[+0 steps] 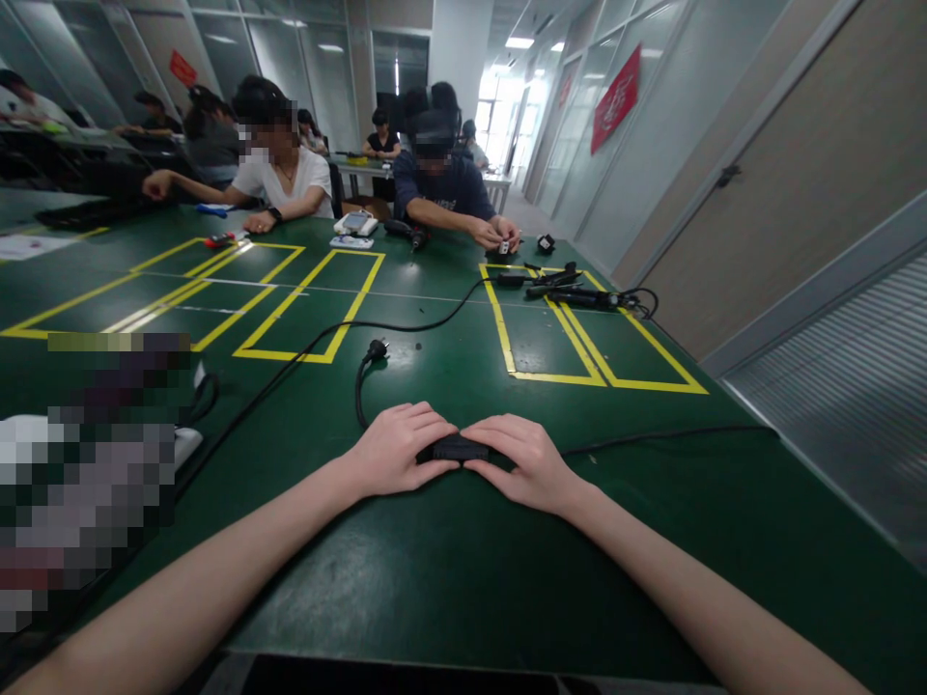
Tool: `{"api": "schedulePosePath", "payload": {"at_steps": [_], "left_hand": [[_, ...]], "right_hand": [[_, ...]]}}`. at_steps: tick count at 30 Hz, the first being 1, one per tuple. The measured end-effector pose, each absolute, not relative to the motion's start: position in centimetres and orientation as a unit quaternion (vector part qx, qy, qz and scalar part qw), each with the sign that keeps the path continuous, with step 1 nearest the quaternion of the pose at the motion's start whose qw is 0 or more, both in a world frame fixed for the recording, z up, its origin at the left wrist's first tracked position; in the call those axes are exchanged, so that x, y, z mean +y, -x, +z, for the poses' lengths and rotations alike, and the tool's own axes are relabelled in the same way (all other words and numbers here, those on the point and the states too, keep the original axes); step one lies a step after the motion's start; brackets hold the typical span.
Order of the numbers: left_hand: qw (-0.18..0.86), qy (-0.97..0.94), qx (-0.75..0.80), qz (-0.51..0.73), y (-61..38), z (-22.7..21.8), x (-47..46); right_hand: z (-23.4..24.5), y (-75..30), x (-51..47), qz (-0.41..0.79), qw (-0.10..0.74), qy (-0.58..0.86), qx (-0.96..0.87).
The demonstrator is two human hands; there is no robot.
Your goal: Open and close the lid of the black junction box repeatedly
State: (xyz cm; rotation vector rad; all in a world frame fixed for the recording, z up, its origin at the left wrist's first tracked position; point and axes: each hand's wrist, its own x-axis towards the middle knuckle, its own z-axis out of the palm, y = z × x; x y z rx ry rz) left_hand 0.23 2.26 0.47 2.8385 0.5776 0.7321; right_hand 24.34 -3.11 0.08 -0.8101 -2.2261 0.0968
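Observation:
A small black ribbed block [461, 448] lies low over the green table in front of me, its two ends covered by my fingers. My left hand [397, 448] grips its left end, thumb below and fingers above. The right end is pinched the same way by my right hand [522, 459]. A black mains plug [376, 350] rests beyond my left hand, its short cord curving back behind that hand. Another black cable [673, 432] runs from behind my right hand to the table's right edge. How the cords meet the block is hidden.
Yellow tape rectangles [285, 354] mark the green table [463, 579]. A long black cord [348, 326] crosses to a bundle of black cables and devices [575, 288]. Two people sit opposite; one person's hands [496, 235] hold a small part. Blurred items [94, 483] stand at left.

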Motion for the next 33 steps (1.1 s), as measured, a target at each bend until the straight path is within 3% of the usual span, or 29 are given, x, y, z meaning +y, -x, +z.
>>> {"api": "schedulePosePath", "payload": {"at_steps": [8, 16, 21, 28, 30, 33], "left_hand": [[0.072, -0.948, 0.192, 0.242, -0.1, 0.7, 2.2], [0.075, -0.944, 0.204, 0.247, -0.2, 0.5, 2.2], [0.158, -0.922, 0.245, 0.255, -0.3, 0.7, 2.0], [0.357, -0.864, 0.310, 0.175, -0.6, 1.1, 2.2], [0.368, -0.852, 0.314, 0.201, -0.6, 1.1, 2.2], [0.298, -0.864, 0.320, 0.250, -0.5, 0.9, 2.0]], "right_hand": [[-0.3, -24.4, -2.9, 0.094, 0.358, 0.343, -0.863], [-0.2, -24.3, -2.9, 0.075, 0.326, 0.369, -0.867], [0.1, -24.4, -3.1, -0.028, 0.347, 0.298, -0.889], [0.9, -24.4, -3.4, -0.109, 0.312, 0.251, -0.910], [0.9, -24.5, -3.2, -0.102, 0.289, 0.274, -0.912], [0.8, -24.8, -3.1, -0.063, 0.263, 0.328, -0.905]]}}
